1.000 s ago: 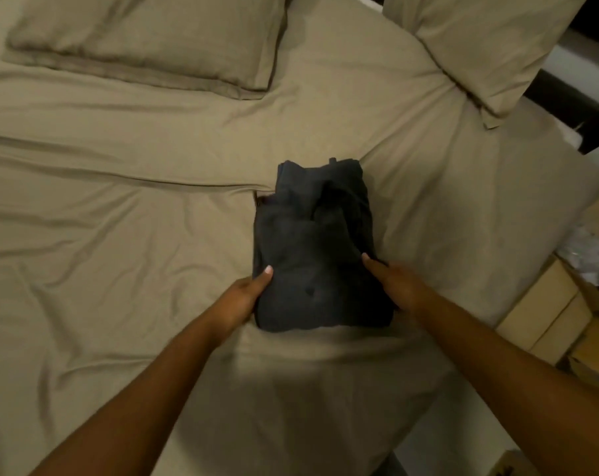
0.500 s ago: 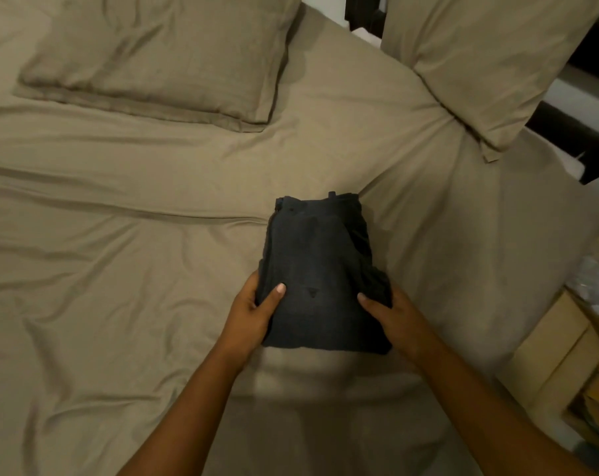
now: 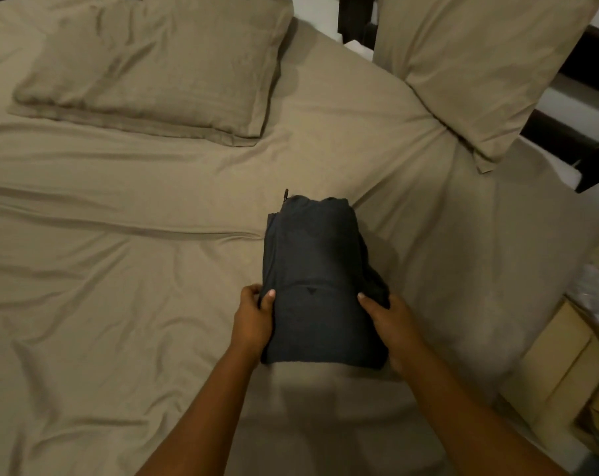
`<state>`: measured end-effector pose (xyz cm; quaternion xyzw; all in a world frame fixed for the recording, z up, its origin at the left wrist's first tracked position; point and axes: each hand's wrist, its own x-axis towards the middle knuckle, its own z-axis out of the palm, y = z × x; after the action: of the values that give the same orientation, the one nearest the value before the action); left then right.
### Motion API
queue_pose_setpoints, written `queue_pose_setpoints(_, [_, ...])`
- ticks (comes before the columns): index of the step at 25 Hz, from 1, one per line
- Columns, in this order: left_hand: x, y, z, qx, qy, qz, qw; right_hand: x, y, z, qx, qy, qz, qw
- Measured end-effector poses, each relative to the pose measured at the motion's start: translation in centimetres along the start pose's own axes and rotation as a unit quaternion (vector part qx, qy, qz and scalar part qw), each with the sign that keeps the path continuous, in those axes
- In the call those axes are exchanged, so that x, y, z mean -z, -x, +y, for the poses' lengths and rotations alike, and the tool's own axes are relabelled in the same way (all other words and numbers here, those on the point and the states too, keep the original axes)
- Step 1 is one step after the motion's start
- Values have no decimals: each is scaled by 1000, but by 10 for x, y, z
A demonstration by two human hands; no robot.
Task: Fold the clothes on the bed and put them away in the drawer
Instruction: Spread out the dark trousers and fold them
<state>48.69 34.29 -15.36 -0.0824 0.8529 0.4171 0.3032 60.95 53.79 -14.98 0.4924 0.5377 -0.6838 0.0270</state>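
Observation:
A folded dark grey garment [image 3: 320, 269] with a zip pull at its far left corner is lifted just above the tan bed sheet [image 3: 119, 269], casting a shadow below its near edge. My left hand [image 3: 253, 317] grips its near left edge, thumb on top and fingers underneath. My right hand [image 3: 390, 321] grips the near right edge the same way. No drawer is in view.
Two tan pillows lie at the head of the bed, one at the back left [image 3: 153, 70] and one at the back right [image 3: 476, 63]. Cardboard boxes [image 3: 562, 365] stand on the floor beside the bed's right edge. A dark bed frame [image 3: 579, 97] shows at the far right.
Both hands slid under the garment's sides and closed on it. The folded garment has come up off the sheet and toward me.

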Motion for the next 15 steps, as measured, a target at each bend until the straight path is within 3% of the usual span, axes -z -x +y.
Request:
queue_pose_setpoints(4, [-2, -12, 3, -36, -61, 53, 996, -5, -4, -9, 48, 125, 49, 990])
queue_pose_setpoints(6, [-2, -18, 22, -7, -8, 18, 1000, -10, -13, -18, 42, 118, 17, 992])
queue_pose_setpoints(11, [9, -29, 62, 105, 153, -124, 975, -10, -32, -49, -108, 17, -136, 985])
queue_pose_setpoints(13, [29, -21, 77, 98, 205, -168, 959, -7, -26, -63, -66, -18, -175, 982])
queue_pose_setpoints(15, [55, -2, 90, 37, 243, -189, 951, -3, -6, -78, 14, -45, -182, 982])
